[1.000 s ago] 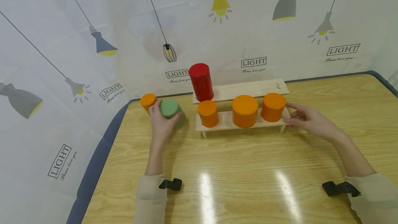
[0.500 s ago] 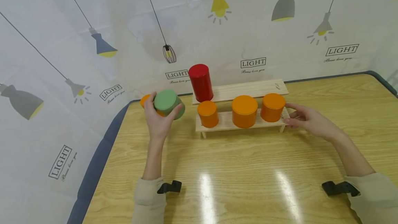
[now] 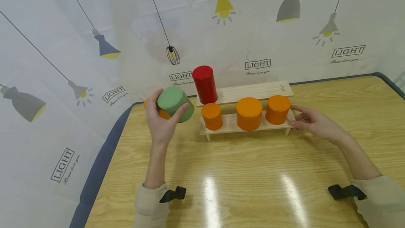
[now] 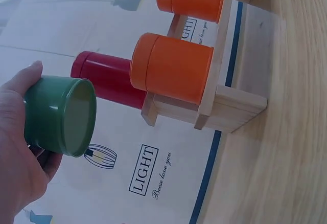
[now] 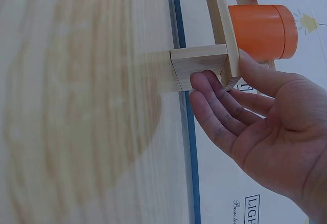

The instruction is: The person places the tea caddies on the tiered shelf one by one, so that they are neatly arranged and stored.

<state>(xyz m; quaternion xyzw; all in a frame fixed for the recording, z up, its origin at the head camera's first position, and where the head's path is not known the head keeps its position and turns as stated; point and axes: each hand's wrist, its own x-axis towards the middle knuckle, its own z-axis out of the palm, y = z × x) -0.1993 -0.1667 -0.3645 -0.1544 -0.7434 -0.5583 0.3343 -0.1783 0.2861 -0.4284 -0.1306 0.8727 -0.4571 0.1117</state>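
One green can (image 3: 175, 102), on the table (image 3: 246, 164) a second ago, now hangs above it, pinched in the left hand (image 3: 161, 127): lifting looks done, placing not. The right hand (image 3: 319, 124) pinches the front shelf (image 3: 229, 124).

Left hand (image 4: 18, 155): grips the green tin (image 4: 46, 114), thumb and fingers on opposite sides
Orange tins (image 4: 176, 69): two, apart, on the wooden rack (image 4: 237, 101)
Red tin (image 4: 110, 78): behind the nearer orange tin, partly hidden
Backdrop (image 4: 115, 198): printed "LIGHT"
Counter (image 4: 296, 142): pale wood grain
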